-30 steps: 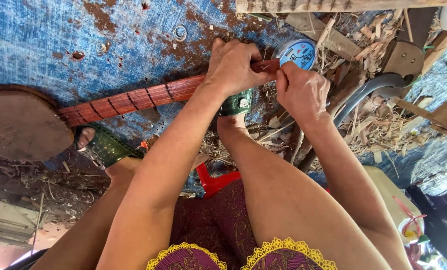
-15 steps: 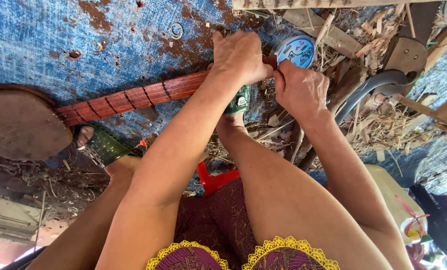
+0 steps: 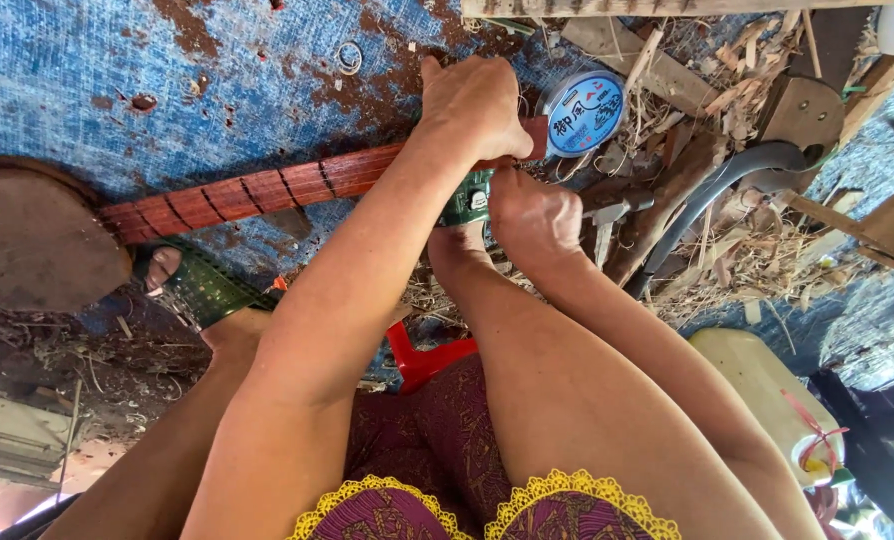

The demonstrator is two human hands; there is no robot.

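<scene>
Blue, rust-patched sheet metal lies under your long reddish wooden fretted neck, its axis running left to right. Your left hand grips its right end; your right hand closes just below, nearer the round blue line spool.

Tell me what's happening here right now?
A seated person grips the far end of a reddish-brown fretted wooden instrument neck with the left hand. The right hand works just below it. A round blue spool of line sits beside the hands, on the worn blue mat.
</scene>
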